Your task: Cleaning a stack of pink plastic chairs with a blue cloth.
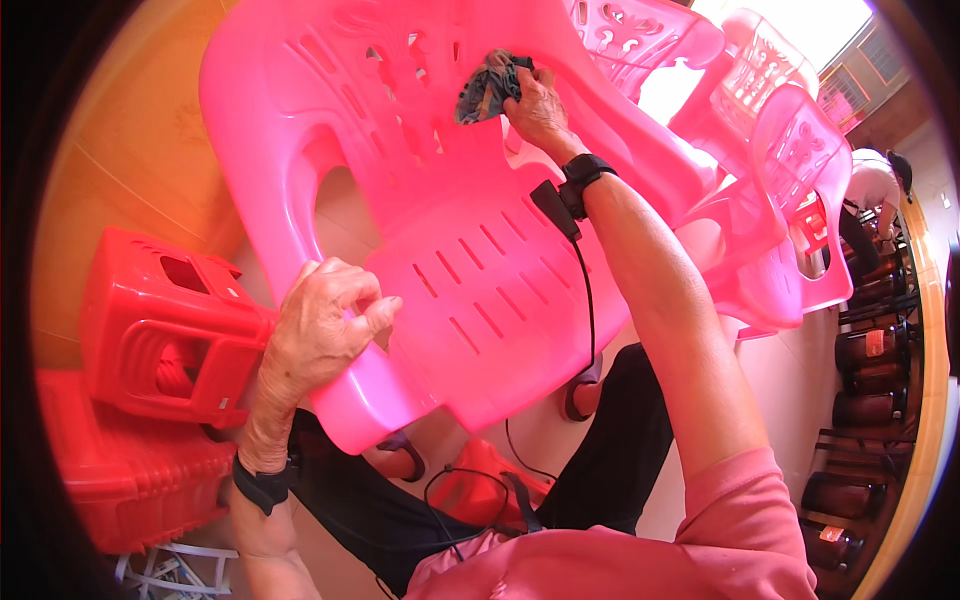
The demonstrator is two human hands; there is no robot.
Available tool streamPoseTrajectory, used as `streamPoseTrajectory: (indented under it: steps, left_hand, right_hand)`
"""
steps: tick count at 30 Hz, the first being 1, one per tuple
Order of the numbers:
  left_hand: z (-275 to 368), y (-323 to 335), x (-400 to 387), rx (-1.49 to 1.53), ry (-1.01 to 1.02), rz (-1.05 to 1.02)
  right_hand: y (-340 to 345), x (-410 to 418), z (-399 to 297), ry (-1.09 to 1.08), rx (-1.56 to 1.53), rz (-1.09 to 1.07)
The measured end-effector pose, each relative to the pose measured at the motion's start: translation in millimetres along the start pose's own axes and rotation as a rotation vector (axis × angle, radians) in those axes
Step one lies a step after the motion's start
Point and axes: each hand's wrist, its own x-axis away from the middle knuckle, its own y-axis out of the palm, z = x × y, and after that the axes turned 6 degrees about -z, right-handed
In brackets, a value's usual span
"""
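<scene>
A pink plastic armchair (480, 217) with a slotted seat and a cut-out patterned back stands right in front of me. My left hand (322, 322) grips its left armrest (367, 390), fingers curled over the top. Up by the right side of the backrest (397, 45), my right hand (536, 105) holds a crumpled, dark patterned cloth (487, 90). The cloth appears to lie against the plastic. From a black band (585, 176) on my right wrist, a black cable (589, 300) hangs across the seat.
Stacked red plastic stools (142, 457) are at the left, by an orange wall (142, 157). More pink chairs (787, 180) crowd the upper right. Dark jars (870, 349) line a rack at the far right, where another person (874, 184) bends over. A white rack (180, 570) lies lower left.
</scene>
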Motion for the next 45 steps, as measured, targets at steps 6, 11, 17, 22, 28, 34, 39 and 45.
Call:
streamPoseTrajectory:
  steps: [6,11,17,22,28,34,39,45]
  left_hand:
    - [-5.0,2.1,-1.8,-0.007,0.03,-0.022]
    - [-4.8,2.8,-1.9,0.003,0.038,-0.016]
    - [-9.7,4.1,-3.3,0.0,0.037,0.008]
    - [-12.1,0.3,-0.1,-0.088,-0.062,-0.092]
    - [-10.7,1.9,-3.6,-0.028,-0.102,-0.107]
    - [-18.4,5.3,-5.8,-0.071,-0.065,-0.093]
    - [-18.1,5.3,-5.5,-0.026,-0.045,-0.104]
    - [-12.0,3.6,-4.6,-0.073,-0.009,-0.065]
  right_hand:
    - [3.1,27.2,21.9,0.009,0.107,-0.082]
    - [20.2,72.2,45.6,0.165,0.367,-0.458]
    - [12.9,67.2,15.6,0.259,0.393,-0.614]
    - [28.1,114.0,-14.4,0.222,0.314,-0.701]
    - [32.9,176.3,-58.8,0.118,0.269,-0.711]
    - [30.6,219.2,-108.0,-0.236,-0.045,-0.729]
    - [19.1,246.5,-136.8,-0.452,-0.402,-0.719]
    - [20.5,224.7,-108.3,-0.522,-0.207,-0.677]
